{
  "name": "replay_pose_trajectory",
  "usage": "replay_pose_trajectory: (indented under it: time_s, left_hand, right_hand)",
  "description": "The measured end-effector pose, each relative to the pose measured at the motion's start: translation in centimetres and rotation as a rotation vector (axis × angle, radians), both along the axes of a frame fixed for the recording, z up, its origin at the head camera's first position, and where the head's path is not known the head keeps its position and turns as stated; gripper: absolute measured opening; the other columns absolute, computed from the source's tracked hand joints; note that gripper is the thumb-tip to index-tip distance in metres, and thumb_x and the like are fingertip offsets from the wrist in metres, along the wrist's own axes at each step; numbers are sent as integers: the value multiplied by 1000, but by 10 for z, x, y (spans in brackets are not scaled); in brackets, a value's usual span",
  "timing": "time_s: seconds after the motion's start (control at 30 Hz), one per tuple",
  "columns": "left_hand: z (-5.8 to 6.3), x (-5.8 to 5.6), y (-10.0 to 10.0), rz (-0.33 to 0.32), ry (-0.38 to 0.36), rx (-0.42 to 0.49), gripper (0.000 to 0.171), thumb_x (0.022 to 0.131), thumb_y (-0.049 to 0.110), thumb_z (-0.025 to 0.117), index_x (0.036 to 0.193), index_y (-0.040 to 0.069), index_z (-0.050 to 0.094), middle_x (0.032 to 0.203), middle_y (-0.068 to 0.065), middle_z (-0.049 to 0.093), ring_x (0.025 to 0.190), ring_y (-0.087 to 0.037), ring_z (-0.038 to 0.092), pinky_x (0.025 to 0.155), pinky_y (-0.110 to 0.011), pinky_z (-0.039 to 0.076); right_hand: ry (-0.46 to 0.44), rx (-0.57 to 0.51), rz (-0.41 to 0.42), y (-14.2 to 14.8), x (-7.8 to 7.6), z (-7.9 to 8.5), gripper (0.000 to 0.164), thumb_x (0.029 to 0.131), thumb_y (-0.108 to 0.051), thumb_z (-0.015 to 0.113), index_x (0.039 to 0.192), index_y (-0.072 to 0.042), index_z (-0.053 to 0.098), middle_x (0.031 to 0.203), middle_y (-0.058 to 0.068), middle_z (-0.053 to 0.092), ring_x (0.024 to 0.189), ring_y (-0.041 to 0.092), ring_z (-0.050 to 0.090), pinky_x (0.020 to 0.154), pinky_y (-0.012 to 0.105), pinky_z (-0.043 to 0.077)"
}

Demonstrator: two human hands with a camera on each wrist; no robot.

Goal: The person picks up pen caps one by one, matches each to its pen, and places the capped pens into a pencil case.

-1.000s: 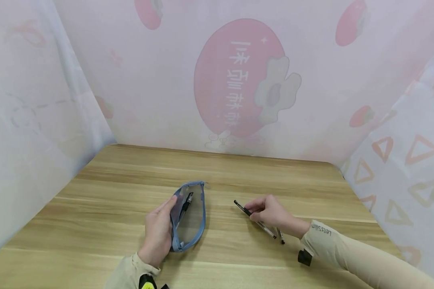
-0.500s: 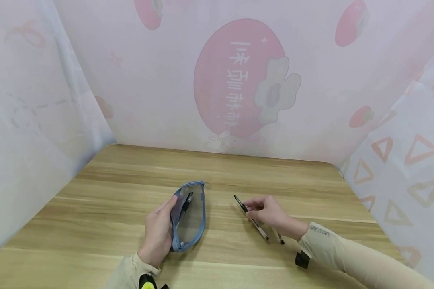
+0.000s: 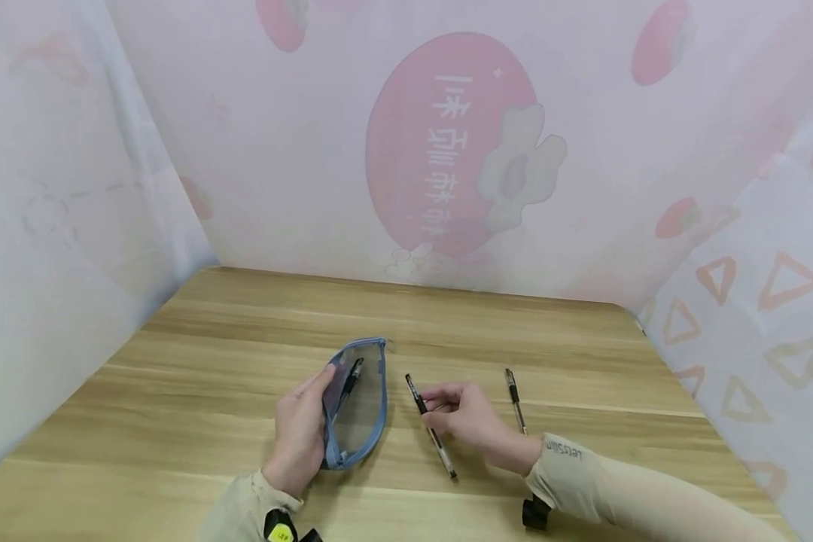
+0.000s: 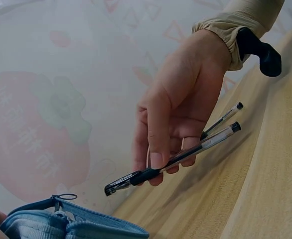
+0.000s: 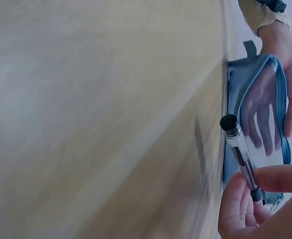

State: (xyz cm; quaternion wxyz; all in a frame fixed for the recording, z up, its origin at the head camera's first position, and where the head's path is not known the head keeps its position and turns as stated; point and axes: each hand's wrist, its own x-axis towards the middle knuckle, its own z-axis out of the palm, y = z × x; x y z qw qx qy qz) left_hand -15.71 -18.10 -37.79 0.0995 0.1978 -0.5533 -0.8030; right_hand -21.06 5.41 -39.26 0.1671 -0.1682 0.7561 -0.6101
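My left hand [image 3: 299, 429] grips the side of a blue-trimmed, see-through zip pencil case [image 3: 382, 406] whose mouth gapes open. A black-capped pen [image 3: 349, 384] shows inside it. Between thumb and fingers, my right hand [image 3: 470, 418] pinches a clear gel pen with a black cap [image 3: 415, 393]; the left wrist view shows this gel pen [image 4: 201, 147] tilted above the table, cap end toward the case. In the right wrist view, the pen's end [image 5: 238, 144] overlaps the pencil case [image 5: 285, 99], and the fingers of my left hand [image 5: 263, 109] show through its mesh.
A second black-capped pen [image 3: 513, 388] lies on the wooden table [image 3: 210, 376], just beyond my right forearm, its lower end hidden. Pale printed cloth [image 3: 298, 150] hangs behind the table and along both sides.
My right hand has lifted the pen and carried it left toward the pencil case, uncovering more of the other pen. My left hand and the case stay almost still.
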Motion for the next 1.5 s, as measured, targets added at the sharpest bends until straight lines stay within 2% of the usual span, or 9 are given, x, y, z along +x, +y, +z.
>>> replay_pose_trajectory:
  time_s: [0.27,0.5,0.67,0.97,1.07,1.23,1.33,1.5]
  left_hand:
    - [0,-1,4,-7,-6,-8,44,98,28,63,132,-1,59,136,-14,57,122,-23,54,103,-35,42]
    - [-1,1,5,-17,-12,-29,45,98,29,64,132,0,59,137,-14,56,124,-22,52,107,-38,38]
    - [-2,2,5,-3,-19,-29,45,97,29,65,130,0,61,134,-15,58,122,-23,53,104,-38,41]
    - [-2,2,6,-5,-15,-28,46,96,31,65,130,0,62,132,-15,59,120,-24,55,101,-39,44]
    - [-1,3,6,-19,-12,-24,48,97,31,65,132,-1,59,135,-16,57,123,-25,53,103,-39,43]
    - [2,4,3,-22,-7,15,49,98,29,64,134,-3,56,139,-15,53,125,-21,51,104,-35,42]
    - [4,3,2,-9,-12,41,49,98,28,64,134,-4,55,138,-14,54,121,-18,54,102,-33,44]
    - [8,3,1,1,-19,64,47,96,27,66,131,-4,58,128,-11,62,115,-17,58,99,-31,46]
  right_hand:
    - [-12,-65,-8,-16,5,6,39,81,8,72,119,6,65,97,16,67,82,19,64,71,30,58]
    - [-126,-133,-13,-42,11,10,34,80,9,73,113,7,66,96,14,67,77,18,66,71,37,59]
    - [-191,-185,-23,-58,11,13,34,80,8,73,113,8,64,98,15,64,76,21,66,72,39,59]
    - [-200,-187,-70,-77,7,20,39,82,8,73,119,9,60,101,17,62,75,21,65,68,41,60]
    - [-196,-200,-61,-81,8,18,48,82,11,72,126,13,55,107,21,61,80,26,67,70,39,60]
    - [-226,-245,12,-85,12,18,62,81,12,70,137,16,43,124,27,58,104,33,65,84,35,56]
    - [-247,-276,49,-83,16,21,55,82,13,67,133,17,46,123,27,59,104,33,65,87,35,54]
    - [-202,-287,64,-66,18,29,36,84,11,66,119,12,59,105,19,67,87,24,68,83,38,57]
